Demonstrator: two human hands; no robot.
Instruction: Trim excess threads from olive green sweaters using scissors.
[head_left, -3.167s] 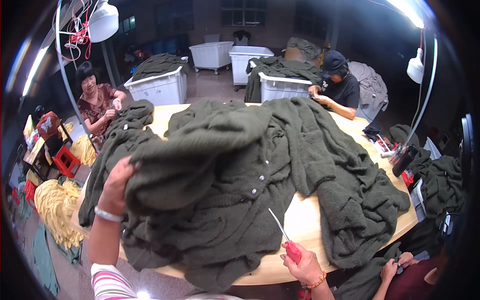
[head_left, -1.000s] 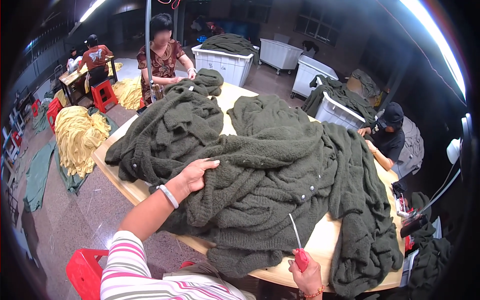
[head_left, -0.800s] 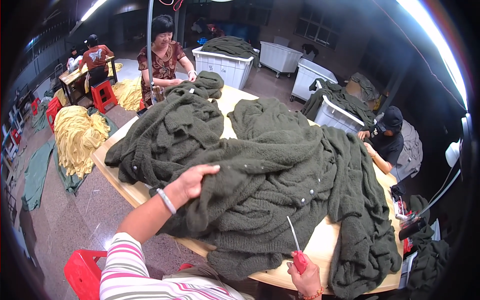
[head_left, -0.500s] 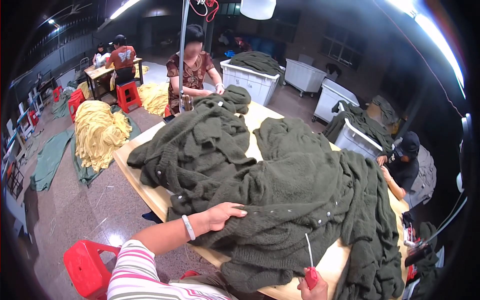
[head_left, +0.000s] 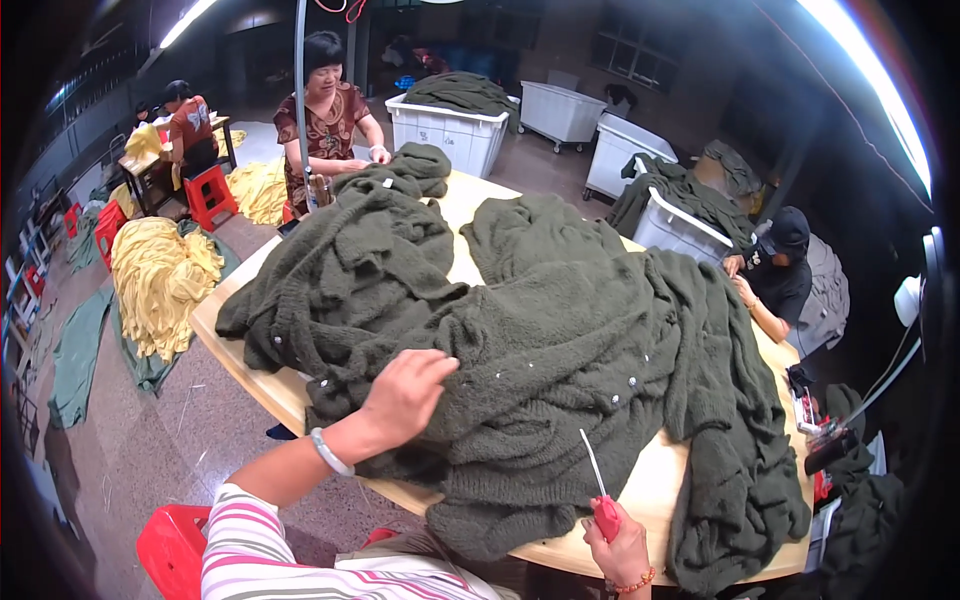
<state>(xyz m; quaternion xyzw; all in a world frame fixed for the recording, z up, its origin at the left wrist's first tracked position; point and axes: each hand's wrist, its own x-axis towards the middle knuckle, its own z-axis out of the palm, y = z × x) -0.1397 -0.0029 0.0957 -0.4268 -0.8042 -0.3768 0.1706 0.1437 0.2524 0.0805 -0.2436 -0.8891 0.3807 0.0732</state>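
Fuzzy green knitwear (head_left: 560, 335), right hand (head_left: 622, 552) gripping slim tool (head_left: 606, 516) (seemingly metal)

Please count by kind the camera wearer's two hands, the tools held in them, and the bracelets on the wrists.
Left hand and right hand: 2
Red-handled tool: 1
Pale bangle and beaded bracelet: 2
Total: 5

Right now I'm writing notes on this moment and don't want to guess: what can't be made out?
All in the head view:
Whether the left hand grips or touches the dark green knitwear: the back of the hand hides the underside.
The red-handled tool: the right hand covers part of its handle, and its tip is too small to tell the shape.
The red stool: its lower part is cut off by the bottom edge.
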